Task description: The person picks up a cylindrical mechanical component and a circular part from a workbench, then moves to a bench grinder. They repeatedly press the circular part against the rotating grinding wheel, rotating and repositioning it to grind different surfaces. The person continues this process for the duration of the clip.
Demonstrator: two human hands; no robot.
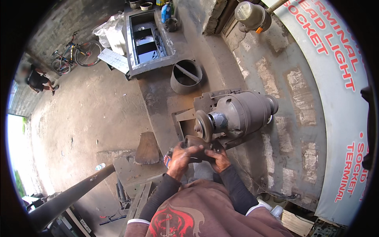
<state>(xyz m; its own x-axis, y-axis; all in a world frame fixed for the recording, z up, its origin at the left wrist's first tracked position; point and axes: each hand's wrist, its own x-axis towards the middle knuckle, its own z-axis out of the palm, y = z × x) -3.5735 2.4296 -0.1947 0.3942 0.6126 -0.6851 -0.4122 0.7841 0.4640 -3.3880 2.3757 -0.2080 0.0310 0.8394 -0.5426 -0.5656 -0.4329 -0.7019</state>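
Observation:
A dusty bench motor [246, 112] stands in front of me, slightly to the right, with a round buffing wheel [204, 125] on the left end of its shaft. Just below that wheel, both my hands grip a dark, rounded metal piece [193, 141] whose exact kind I cannot make out. My left hand [181, 158] clasps its left side, the thumb lying along it. From the right, my right hand [218, 159] holds the other side. The piece's upper edge is at the wheel's lower rim; whether they touch I cannot tell.
Beyond the motor stand a round metal drum [176, 83] with a bar across it and a rectangular trough [132, 49] of dark liquid. A worn wooden seat [147, 149] is at my left, near a thick dark pipe [73, 195]. Far left, a person [38, 80] walks by a bicycle [73, 55].

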